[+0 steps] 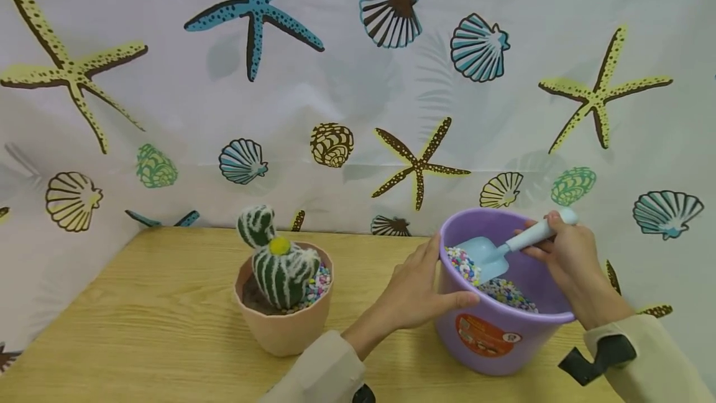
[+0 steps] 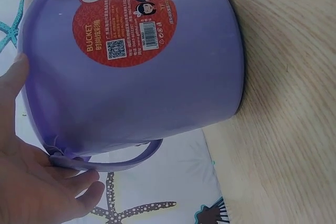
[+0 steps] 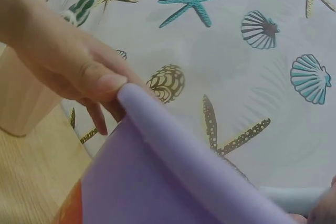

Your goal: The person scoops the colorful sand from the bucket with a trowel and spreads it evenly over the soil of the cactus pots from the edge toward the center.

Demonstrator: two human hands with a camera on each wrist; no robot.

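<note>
In the head view my right hand (image 1: 576, 263) grips the pale handle of a small light-blue shovel (image 1: 482, 252) inside a purple bucket (image 1: 539, 344). The shovel's blade is tilted down at the left inner wall, beside multicoloured pebbles (image 1: 506, 296) in the bucket. My left hand (image 1: 414, 291) holds the bucket's near-left side, thumb along the rim and fingers on its left. The left wrist view shows those fingers (image 2: 79, 184) at the bucket's hanging handle (image 2: 121, 165). In the right wrist view the bucket rim (image 3: 184, 156) hides most of the shovel.
Left of the bucket, a peach pot (image 1: 282, 331) holds a fuzzy green-and-white cactus (image 1: 285, 278) with a yellow ball on it. Coloured pebbles cover the pot's right part; brown fill shows at left. A sea-print cloth (image 1: 347, 198) hangs behind the wooden table (image 1: 156, 303).
</note>
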